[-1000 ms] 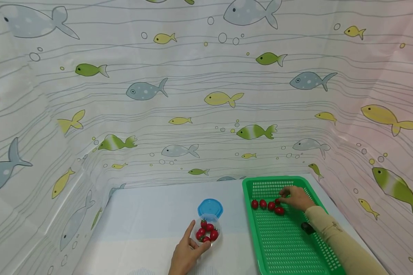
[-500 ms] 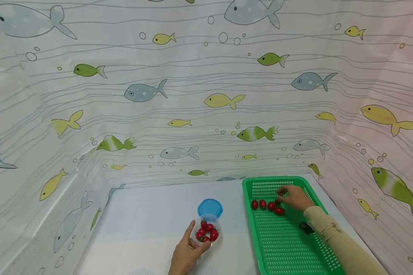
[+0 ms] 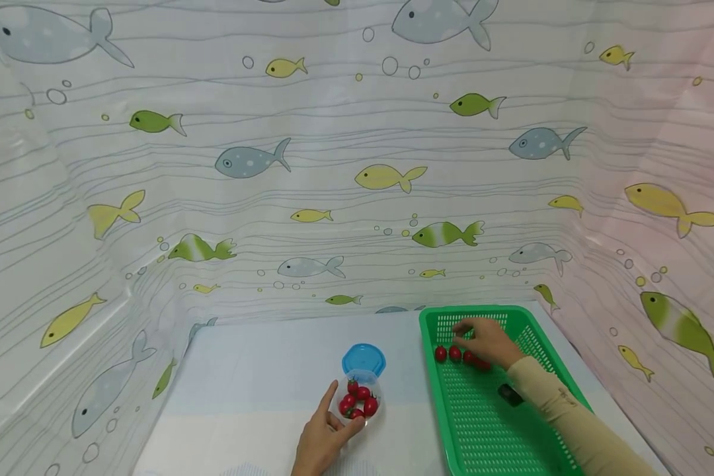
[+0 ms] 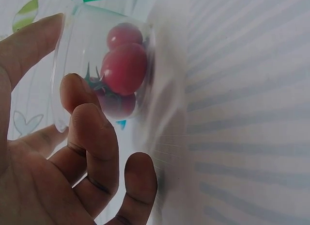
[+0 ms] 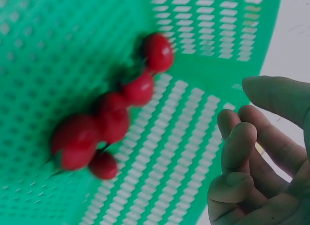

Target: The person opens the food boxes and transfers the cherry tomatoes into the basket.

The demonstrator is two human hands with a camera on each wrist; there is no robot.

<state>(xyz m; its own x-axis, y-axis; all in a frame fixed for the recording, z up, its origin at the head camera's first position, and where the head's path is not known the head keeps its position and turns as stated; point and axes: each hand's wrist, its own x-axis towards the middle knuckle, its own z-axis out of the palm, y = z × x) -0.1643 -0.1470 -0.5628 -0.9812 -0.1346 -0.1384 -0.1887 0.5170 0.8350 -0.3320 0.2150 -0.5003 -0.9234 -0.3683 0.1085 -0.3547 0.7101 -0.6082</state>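
Note:
My left hand (image 3: 320,437) holds a small clear plastic tub (image 4: 85,28) between thumb and forefinger, low on the table. Several cherry tomatoes (image 3: 363,393) with green stems lie inside it. Over the far end of the green basket (image 3: 439,403), my right hand (image 3: 486,340) hovers with fingers loosely bent and nothing between them, as the right wrist view shows. Several more cherry tomatoes (image 5: 114,118) lie in a row by the basket's far wall, just below that hand and apart from it. In the head view the hand partly hides the row.
A blue lid (image 3: 363,360) lies behind the tub on the white table (image 3: 262,377). A dark camera (image 3: 510,395) is strapped at my right wrist. Fish-patterned sheeting (image 3: 309,238) walls in the back and both sides.
My right hand has moved left over the tomatoes in the basket, covering more of their row. The left hand and tub have stayed where they were.

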